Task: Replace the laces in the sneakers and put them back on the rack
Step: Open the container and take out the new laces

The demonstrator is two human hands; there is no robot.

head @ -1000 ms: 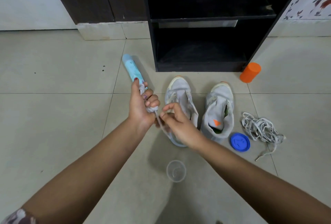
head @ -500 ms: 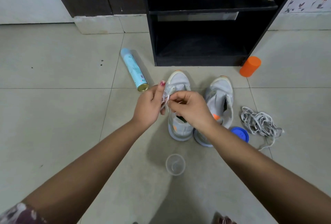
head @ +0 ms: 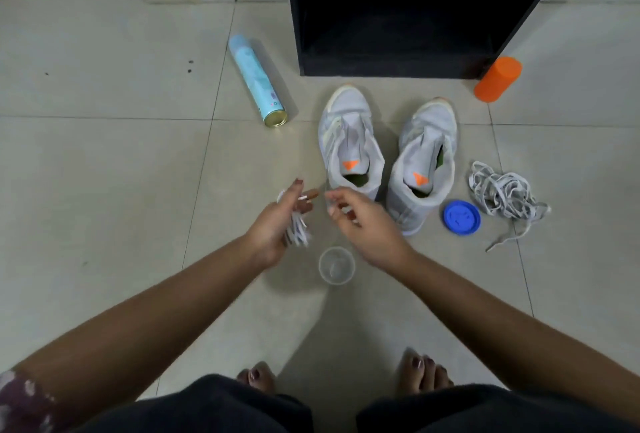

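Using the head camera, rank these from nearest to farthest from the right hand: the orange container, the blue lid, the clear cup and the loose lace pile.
From the right hand:
1. Clear cup, just below it in the frame.
2. Blue lid, to its right.
3. Lace pile, farther right.
4. Orange container, up at the far right.

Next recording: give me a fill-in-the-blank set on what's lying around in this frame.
The left hand grips a lace bundle coloured ____. The lid beside the grey lace pile is ____. The spray can lies on its ____.
Missing words: white; blue; side.
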